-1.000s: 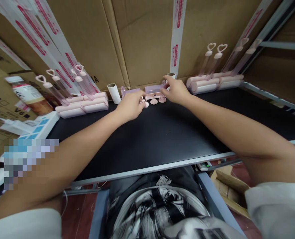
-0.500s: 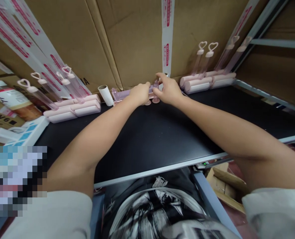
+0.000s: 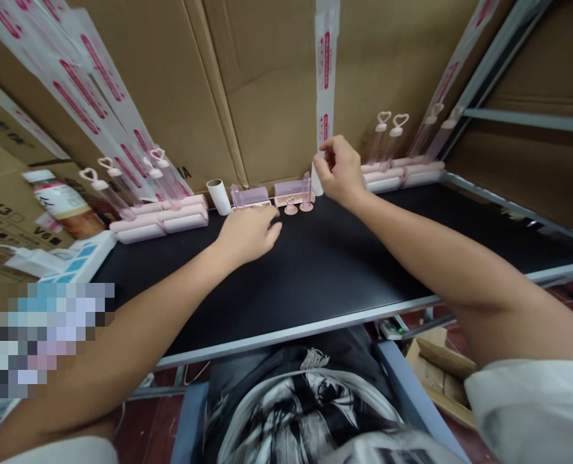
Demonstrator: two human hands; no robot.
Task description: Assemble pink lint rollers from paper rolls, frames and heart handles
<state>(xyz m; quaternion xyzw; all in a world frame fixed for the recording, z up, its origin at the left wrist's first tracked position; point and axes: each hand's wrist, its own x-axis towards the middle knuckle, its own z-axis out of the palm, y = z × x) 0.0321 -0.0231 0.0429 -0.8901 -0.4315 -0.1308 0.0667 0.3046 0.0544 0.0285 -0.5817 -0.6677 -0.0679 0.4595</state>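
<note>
- We see brown drink in the capped bottle [image 3: 66, 203].
- The left white tube [image 3: 219, 197] and right white tube [image 3: 318, 181] flank our left lilac case [image 3: 251, 195] and right lilac case [image 3: 290, 191]; a heart-topped piece [image 3: 291, 207] stands before the latter.
- Our left hand [image 3: 248, 233] is loosely open, partly hiding its case.
- Our right hand [image 3: 340, 173] curls by its tube; we cannot tell its grip.

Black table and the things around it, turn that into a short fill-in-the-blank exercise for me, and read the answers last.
The top of the table is coloured ____.
The caps on the clear tubes carry loops shaped like ____.
The tall boxes behind the table are made of ____.
The left hand is lower in the picture than the ____ hand.

Missing words, in order: black; hearts; cardboard; right.
</note>
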